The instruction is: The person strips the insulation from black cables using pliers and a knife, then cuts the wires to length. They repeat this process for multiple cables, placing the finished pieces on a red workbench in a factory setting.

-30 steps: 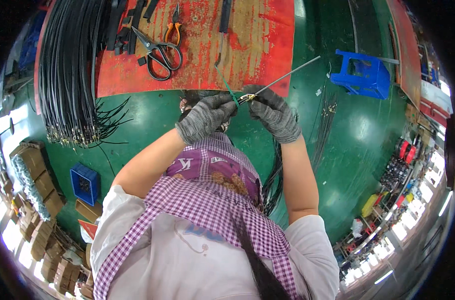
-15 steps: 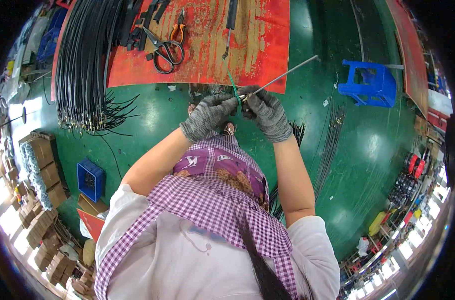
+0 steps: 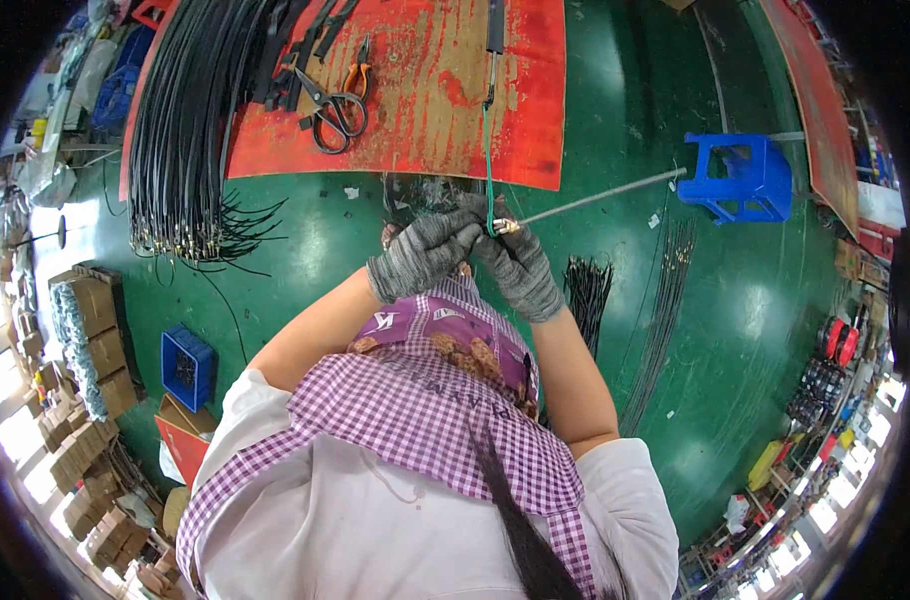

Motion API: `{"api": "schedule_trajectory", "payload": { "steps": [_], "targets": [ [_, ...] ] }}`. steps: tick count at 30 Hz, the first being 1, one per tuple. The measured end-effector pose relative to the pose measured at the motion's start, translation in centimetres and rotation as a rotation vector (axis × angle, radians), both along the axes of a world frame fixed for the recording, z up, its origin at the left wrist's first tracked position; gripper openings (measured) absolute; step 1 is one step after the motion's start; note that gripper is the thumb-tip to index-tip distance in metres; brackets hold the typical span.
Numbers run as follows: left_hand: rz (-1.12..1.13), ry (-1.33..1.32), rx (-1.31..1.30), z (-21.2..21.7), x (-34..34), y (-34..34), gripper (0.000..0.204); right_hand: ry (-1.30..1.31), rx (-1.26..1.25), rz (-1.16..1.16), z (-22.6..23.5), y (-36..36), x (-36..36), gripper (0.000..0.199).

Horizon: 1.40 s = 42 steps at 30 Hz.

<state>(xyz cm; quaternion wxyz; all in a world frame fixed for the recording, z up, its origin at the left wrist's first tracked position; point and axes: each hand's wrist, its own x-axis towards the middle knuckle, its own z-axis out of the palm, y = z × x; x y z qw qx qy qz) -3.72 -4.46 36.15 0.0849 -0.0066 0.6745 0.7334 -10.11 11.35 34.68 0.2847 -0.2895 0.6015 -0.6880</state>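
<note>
Both my hands wear grey knitted gloves and meet above my lap, just off the table's near edge. My left hand is closed, its fingertips beside small brass-coloured fittings; what lies inside its fingers is hidden. My right hand is closed around the near end of a thin grey metal rod, which slants away to the right. A green cord loops at the fittings and runs taut to a metal hook below a black sleeve on the table.
The worn red table carries black-handled scissors, orange-handled pliers and a thick bundle of black cables hanging over its edge. A blue stool stands right. More cables hang at right; a blue crate sits at left.
My hands have come down slightly toward me with the fittings. The green cord has gone from slanted to nearly upright, and the rod now points farther right, at a flatter slant.
</note>
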Motion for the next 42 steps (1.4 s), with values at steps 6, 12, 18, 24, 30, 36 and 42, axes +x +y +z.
{"api": "schedule_trajectory", "payload": {
  "steps": [6,12,18,24,30,36,42],
  "targets": [
    [-0.126,-0.23,0.126,0.3,-0.4,0.5,0.025,-0.051,-0.071,-0.117,2.7,0.2,0.2,0.02],
    [-0.32,-0.281,0.2,-3.9,-0.2,-3.0,0.039,-0.16,-0.051,-0.134,2.5,0.2,0.1,0.022],
    [0.128,-0.423,0.721,-9.8,-14.0,-13.9,0.031,-0.489,0.079,-0.204,-1.6,0.0,3.9,0.028],
    [0.147,-0.344,0.989,-11.9,-29.1,-10.0,0.043,-1.384,-0.374,-0.054,-2.1,0.0,4.9,0.037],
    [0.248,-0.643,1.002,-17.8,-30.4,-10.1,0.037,-1.482,-0.195,-0.178,-6.7,-4.9,1.9,0.033],
    [0.079,-0.679,1.12,-18.2,-30.6,-11.8,0.044,-1.478,-0.369,-0.167,-10.4,-10.8,-2.6,0.028],
    [0.066,-0.725,1.207,-17.9,-29.8,-13.0,0.043,-1.521,-0.305,-0.169,-10.1,-11.5,-2.5,0.029]
  ]
}}
